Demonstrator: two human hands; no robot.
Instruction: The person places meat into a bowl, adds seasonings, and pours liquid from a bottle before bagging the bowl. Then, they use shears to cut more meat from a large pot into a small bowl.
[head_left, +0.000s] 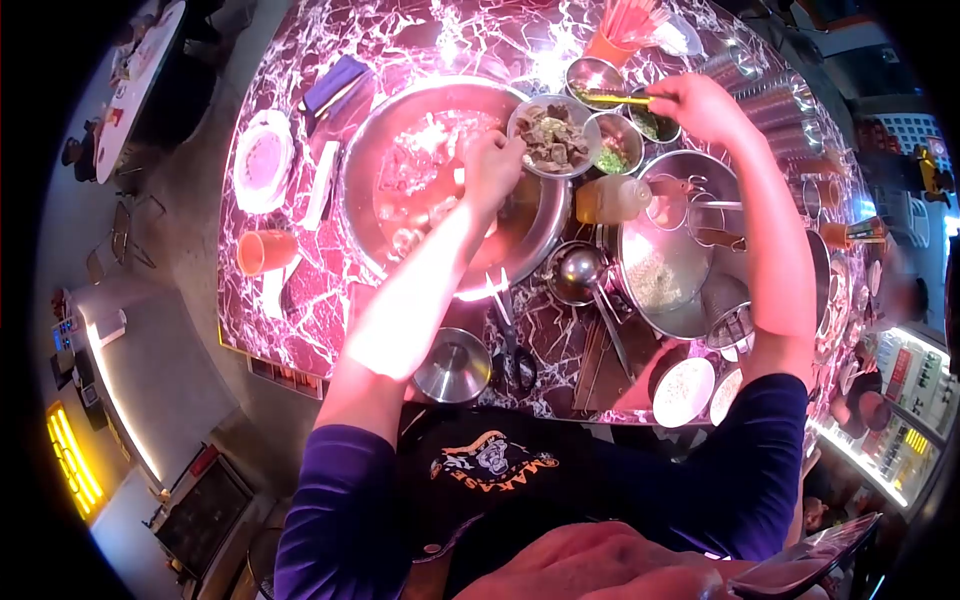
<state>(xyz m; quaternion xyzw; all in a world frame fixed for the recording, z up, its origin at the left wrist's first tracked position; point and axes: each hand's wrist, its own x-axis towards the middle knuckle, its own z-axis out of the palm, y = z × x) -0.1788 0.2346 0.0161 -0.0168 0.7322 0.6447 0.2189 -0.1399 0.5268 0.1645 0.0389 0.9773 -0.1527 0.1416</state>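
Over the right rim of a wide metal pot of broth and meat, my left hand grips the edge of a bowl filled with sliced meat. My right hand is closed round the handle of a yellow spoon. The spoon's far end reaches over a small metal bowl at the back. Just below that hand sits a bowl of dark green herbs, partly covered by it. Beside it, another bowl holds chopped green garnish.
A squeeze bottle lies right of the big pot, near a second large pot with ladles and strainers. Black scissors and an empty-looking metal bowl are near the front edge. White bowls stand front right; an orange cup is left.
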